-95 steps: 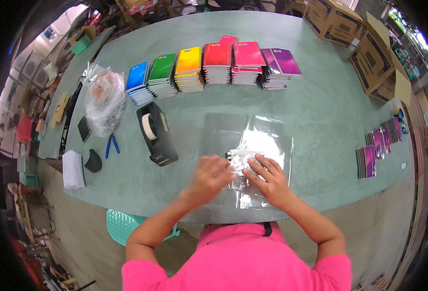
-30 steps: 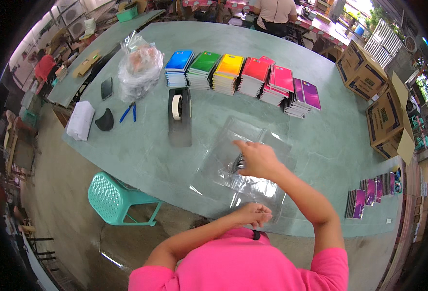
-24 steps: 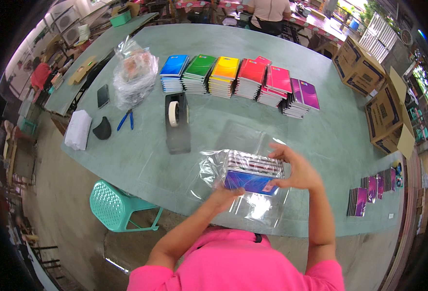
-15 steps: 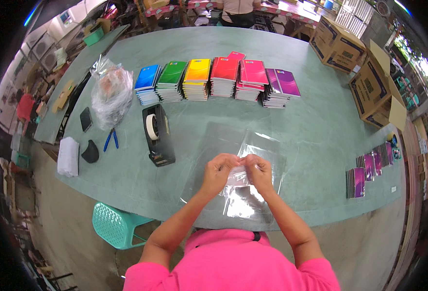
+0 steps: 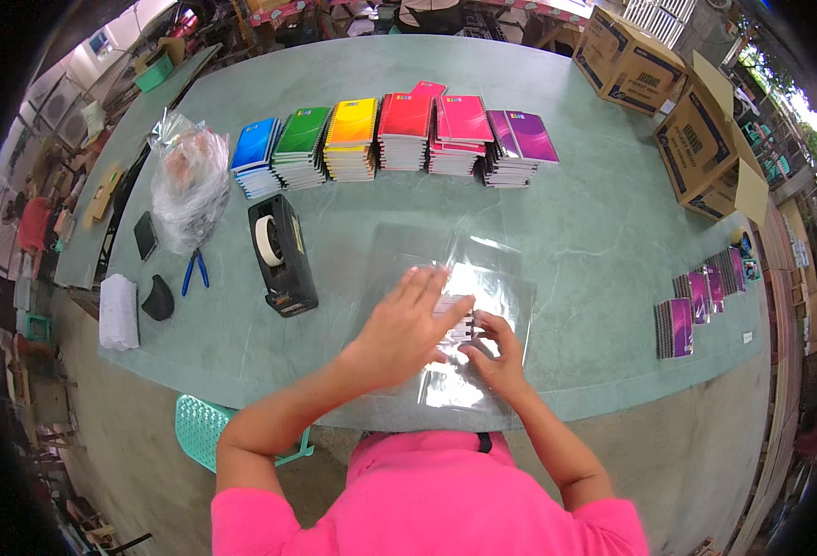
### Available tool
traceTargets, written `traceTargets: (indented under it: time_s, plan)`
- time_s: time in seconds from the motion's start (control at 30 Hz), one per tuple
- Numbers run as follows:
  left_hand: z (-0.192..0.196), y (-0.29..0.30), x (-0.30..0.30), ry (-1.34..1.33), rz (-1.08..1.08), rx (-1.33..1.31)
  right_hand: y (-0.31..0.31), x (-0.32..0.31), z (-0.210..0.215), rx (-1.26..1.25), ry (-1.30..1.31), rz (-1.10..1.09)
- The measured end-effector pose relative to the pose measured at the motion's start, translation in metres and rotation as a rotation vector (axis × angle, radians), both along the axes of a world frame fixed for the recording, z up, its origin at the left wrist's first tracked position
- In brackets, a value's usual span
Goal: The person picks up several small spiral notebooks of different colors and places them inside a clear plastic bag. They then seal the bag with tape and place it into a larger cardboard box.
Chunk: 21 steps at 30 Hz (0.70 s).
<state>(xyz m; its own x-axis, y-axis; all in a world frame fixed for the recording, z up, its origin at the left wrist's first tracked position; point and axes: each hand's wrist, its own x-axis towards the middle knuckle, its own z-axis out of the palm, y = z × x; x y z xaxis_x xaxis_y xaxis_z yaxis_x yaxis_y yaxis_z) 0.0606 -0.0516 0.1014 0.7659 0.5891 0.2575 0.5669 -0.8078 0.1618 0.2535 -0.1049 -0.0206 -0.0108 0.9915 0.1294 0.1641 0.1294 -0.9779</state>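
Transparent plastic sheets lie in an overlapping pile before me, bright with glare. On them sits a small white piece with dark print, partly hidden by my hands. My left hand is spread flat over it, fingers stretched away from me. On its right edge is my right hand, thumb and forefinger curved and apart. Farther left stands a black tape dispenser with a cream tape roll. Beyond the sheets, stacks of spiral notebooks run from blue through green, yellow, red and pink to purple.
Left: a clear plastic bag, blue pliers, a dark phone-like slab, a black curved piece, a white folded bundle. Right: small purple notebooks and cardboard boxes. A green stool stands below the table edge.
My hands, pinched together over the sheets before, have parted. The left has flattened over the white printed piece; the right has lowered to its right edge. The whole view has shifted slightly.
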Motion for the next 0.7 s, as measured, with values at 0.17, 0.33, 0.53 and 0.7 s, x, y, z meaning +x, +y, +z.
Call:
traceTargets:
  time_s: [0.17,0.33,0.53,0.7]
  plan:
    - [0.010,-0.020,0.003,0.415,-0.106,-0.190,0.007,0.012,0.014,0.336,-0.471,0.145]
    - [0.027,-0.045,-0.008,0.036,-0.311,0.118,0.022,0.018,0.040,0.650,-0.804,0.227]
    - [0.016,-0.036,-0.020,0.408,-0.526,-0.106,0.031,0.012,0.040,0.751,-0.845,0.351]
    - [0.029,0.016,-0.022,0.192,-0.236,0.152,0.023,0.007,0.026,0.705,-0.803,0.279]
